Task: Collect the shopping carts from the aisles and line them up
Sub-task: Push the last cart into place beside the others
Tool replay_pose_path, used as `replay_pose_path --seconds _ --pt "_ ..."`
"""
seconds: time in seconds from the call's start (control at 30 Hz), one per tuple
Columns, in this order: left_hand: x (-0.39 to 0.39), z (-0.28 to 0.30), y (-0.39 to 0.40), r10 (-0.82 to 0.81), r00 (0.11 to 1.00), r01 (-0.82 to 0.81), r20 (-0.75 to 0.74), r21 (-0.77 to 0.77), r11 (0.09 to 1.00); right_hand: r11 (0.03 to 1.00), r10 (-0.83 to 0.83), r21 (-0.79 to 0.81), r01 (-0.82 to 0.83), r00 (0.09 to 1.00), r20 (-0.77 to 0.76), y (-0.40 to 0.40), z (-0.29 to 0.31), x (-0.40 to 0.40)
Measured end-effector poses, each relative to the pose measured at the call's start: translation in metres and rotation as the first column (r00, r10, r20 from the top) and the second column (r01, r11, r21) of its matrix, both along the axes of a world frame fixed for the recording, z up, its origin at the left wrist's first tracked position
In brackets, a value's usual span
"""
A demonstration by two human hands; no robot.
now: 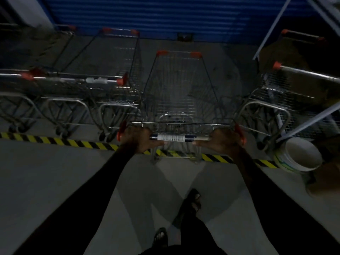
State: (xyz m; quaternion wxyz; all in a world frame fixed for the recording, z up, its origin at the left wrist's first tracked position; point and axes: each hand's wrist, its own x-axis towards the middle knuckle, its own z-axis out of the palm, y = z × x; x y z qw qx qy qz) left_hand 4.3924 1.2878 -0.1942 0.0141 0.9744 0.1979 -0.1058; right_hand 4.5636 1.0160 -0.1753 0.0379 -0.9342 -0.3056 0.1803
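Note:
A wire shopping cart with orange corner caps stands straight ahead of me, its handle bar bearing a white label. My left hand grips the left end of the bar. At the bar's right end, my right hand grips it too. The cart's rear wheels sit at the yellow-and-black floor tape. Several parked carts stand side by side on its left, and another cart stands on its right.
A blue roller shutter closes off the far side. A white bucket sits on the floor at the right, beside slanted metal frame bars. Grey concrete floor lies under my sandalled feet.

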Motion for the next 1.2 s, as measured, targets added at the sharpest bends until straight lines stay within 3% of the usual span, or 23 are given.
replay_pose_path --seconds 0.2,0.27,0.53,0.87,1.2 --pt "-0.062 0.007 -0.018 0.018 0.999 -0.019 0.034 0.022 1.000 0.995 -0.013 0.101 0.017 0.999 -0.039 -0.009 0.004 -0.059" --pt "-0.077 0.008 -0.026 0.024 1.000 -0.025 0.015 0.075 0.997 0.998 0.023 0.058 -0.024 1.000 0.016 -0.011 0.006 -0.071" --pt "-0.108 0.002 -0.030 0.051 0.995 -0.052 -0.083 -0.018 0.998 0.996 0.086 -0.042 -0.081 0.987 0.134 -0.022 0.011 -0.114" --pt "-0.134 -0.002 -0.035 0.082 0.997 -0.082 0.002 -0.054 0.995 0.997 0.059 0.048 -0.064 0.992 0.107 -0.029 0.009 -0.146" --pt "-0.127 -0.013 -0.014 -0.012 0.999 0.013 0.047 -0.014 1.000 0.997 -0.048 0.059 0.041 0.990 0.134 -0.023 -0.012 -0.148"
